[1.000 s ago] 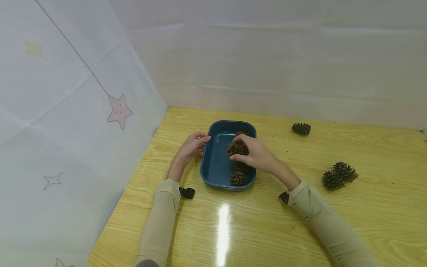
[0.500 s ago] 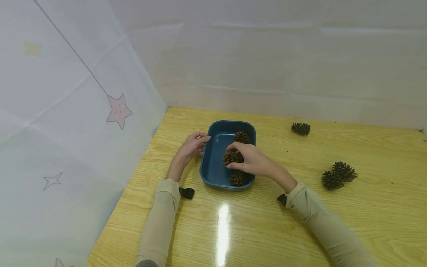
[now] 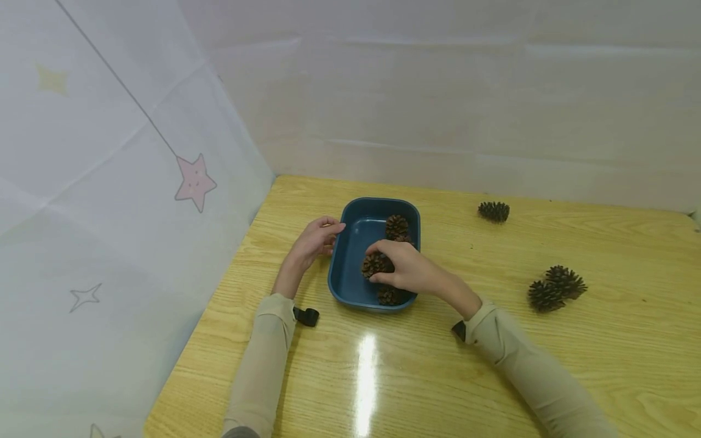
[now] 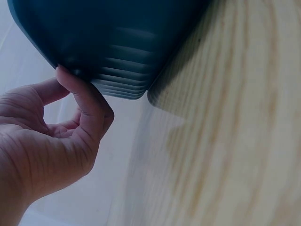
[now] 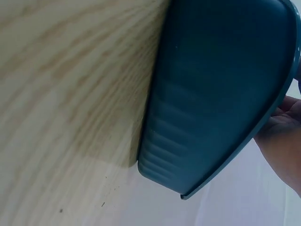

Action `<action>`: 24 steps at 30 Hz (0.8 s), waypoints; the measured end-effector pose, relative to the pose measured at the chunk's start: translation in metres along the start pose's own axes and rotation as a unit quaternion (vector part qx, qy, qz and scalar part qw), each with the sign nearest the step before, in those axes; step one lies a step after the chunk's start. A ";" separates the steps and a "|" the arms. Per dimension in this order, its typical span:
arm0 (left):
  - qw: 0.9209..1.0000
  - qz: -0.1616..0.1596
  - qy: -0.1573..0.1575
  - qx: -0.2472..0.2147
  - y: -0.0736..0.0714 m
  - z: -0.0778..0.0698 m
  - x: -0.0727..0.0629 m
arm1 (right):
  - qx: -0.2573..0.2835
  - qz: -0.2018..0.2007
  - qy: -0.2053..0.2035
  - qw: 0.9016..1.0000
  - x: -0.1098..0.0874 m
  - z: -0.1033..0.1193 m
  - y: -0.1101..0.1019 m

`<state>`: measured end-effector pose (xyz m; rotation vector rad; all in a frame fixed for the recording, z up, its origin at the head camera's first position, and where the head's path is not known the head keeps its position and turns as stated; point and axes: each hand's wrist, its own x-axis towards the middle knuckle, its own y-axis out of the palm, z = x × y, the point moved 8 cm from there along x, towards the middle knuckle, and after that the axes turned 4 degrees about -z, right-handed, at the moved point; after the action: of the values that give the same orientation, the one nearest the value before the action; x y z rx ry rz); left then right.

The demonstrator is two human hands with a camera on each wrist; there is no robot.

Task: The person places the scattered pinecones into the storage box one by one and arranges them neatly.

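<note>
A dark blue plastic bin (image 3: 353,298) stands on the wooden table with several brown pine cones along its right side. My right hand (image 3: 408,267) pinches a pine cone (image 3: 374,266) between thumb and fingers inside the bin. Behind that hand sits another pine cone (image 3: 397,226), and a further pine cone (image 3: 387,295) shows in front of it. My left hand (image 3: 314,243) holds the bin's left side at the rim, its fingers bent, seen in the left wrist view against the ribbed wall (image 4: 124,75). The right wrist view shows the bin's outer wall (image 5: 211,94); the held cone is hidden there.
On the table (image 3: 471,377) to the right lie two pine cones (image 3: 557,288) close together, and a single pine cone (image 3: 494,212) lies farther back. A pale sheet (image 3: 411,109) hangs along the back, and a star-printed sheet (image 3: 126,243) along the left.
My right hand has moved toward the front left of the bin with the pine cone, uncovering cones at the back. My left hand and the bin have stayed put.
</note>
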<state>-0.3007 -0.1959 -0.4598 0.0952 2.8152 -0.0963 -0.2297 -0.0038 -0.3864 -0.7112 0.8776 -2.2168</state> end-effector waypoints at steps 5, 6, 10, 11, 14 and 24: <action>1.000 0.001 -0.003 -0.002 0.000 0.000 0.000 | -0.001 0.016 -0.003 1.000 0.000 0.001 0.007; 1.000 0.001 -0.003 -0.004 0.000 0.000 0.000 | 0.000 0.019 -0.006 1.000 0.000 0.002 0.009; 1.000 0.003 -0.002 -0.006 0.000 -0.001 0.000 | 0.003 0.026 -0.014 1.000 -0.001 0.003 0.014; 1.000 0.003 -0.002 -0.006 0.001 -0.001 0.000 | 0.001 0.028 -0.015 0.999 -0.001 0.004 0.015; 1.000 0.005 -0.001 -0.004 0.001 -0.001 -0.001 | -0.004 0.037 -0.016 0.999 -0.002 0.004 0.019; 1.000 0.004 0.001 -0.003 0.000 -0.001 0.000 | -0.016 0.054 -0.018 0.998 -0.003 0.006 0.024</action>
<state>-0.3011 -0.1957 -0.4593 0.1056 2.8157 -0.0853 -0.2152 -0.0176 -0.4012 -0.7006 0.9144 -2.0915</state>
